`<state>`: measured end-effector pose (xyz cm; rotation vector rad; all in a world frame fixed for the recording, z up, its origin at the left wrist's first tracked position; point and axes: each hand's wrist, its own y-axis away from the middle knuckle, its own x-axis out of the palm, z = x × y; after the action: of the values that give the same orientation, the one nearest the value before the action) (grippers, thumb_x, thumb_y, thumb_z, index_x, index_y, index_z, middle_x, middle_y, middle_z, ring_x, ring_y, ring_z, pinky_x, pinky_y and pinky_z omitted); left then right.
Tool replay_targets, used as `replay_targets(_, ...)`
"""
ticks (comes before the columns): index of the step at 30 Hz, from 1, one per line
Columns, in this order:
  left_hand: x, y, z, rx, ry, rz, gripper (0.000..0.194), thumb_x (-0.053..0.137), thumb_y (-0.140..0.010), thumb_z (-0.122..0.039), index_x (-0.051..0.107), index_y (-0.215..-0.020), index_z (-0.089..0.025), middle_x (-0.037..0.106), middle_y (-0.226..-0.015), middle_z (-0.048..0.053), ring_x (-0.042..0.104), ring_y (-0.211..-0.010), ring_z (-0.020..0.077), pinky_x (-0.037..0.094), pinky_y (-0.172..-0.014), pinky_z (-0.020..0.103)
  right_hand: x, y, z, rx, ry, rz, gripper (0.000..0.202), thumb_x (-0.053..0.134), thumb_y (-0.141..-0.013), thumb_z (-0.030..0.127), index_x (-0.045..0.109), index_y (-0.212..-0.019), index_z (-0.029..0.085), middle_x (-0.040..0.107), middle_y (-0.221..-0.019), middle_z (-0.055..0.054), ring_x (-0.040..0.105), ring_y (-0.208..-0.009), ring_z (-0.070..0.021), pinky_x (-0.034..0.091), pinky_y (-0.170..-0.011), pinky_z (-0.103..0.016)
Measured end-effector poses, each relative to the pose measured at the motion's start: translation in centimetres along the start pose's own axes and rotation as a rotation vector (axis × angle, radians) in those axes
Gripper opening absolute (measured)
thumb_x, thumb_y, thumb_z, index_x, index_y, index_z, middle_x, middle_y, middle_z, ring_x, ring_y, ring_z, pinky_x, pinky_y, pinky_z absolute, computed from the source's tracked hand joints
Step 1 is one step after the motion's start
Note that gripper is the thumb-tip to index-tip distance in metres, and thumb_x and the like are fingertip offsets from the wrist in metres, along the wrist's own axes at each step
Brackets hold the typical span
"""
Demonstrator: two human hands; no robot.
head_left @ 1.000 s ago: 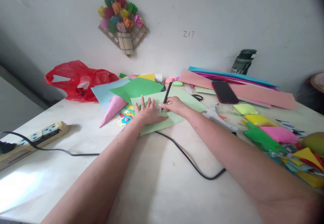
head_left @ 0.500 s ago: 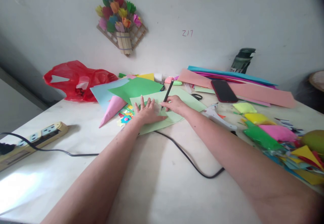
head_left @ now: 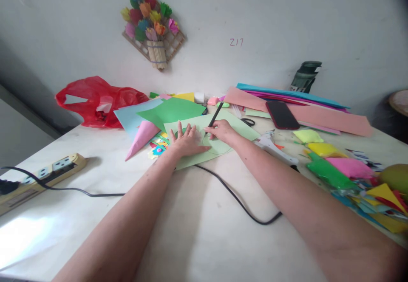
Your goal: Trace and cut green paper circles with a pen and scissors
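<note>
A pale green sheet of paper (head_left: 237, 129) lies on the table, with a thin curved line drawn on its right part. My left hand (head_left: 186, 142) rests flat on it, fingers spread, pressing the sheet down. In my right hand (head_left: 222, 130) is a slim black pencil (head_left: 217, 113), gripped near its lower end and tilted, the tip close to the paper beside my left hand. A darker green patch (head_left: 180, 132) shows by my left fingers. Scissors with black handles (head_left: 247, 122) lie right behind the sheet. Beside it on the left are a pink paper cone (head_left: 142, 137) and colourful cut-outs (head_left: 158, 151).
A white glue gun (head_left: 277, 151) lies by my right forearm, its black cord (head_left: 236, 199) looping across the table. Further right are a phone (head_left: 282, 115) and bright clay packets (head_left: 349, 167). A red plastic bag (head_left: 102, 103) and a power strip (head_left: 60, 167) stand left.
The pencil has tilted further to the right and its tip has shifted slightly up along the paper. My left hand stays in place.
</note>
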<state>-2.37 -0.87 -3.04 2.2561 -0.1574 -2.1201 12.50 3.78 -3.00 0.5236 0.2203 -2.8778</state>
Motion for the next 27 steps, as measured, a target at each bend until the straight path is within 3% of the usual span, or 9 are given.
replay_targets(27, -0.31, 0.25, -0.35, -0.006, -0.011, 0.045, 0.107, 0.036, -0.062, -0.079, 0.0, -0.144, -0.021, -0.005, -0.149, -0.001, -0.028, -0.126, 0.0342, -0.011, -0.1, 0.062, -0.21, -0.42, -0.69, 0.058, 0.004, -0.059, 0.016, 0.064, -0.072, 0.022, 0.058, -0.062, 0.012, 0.051, -0.034, 0.003, 0.048, -0.035, -0.0063, 0.041, -0.042, -0.016)
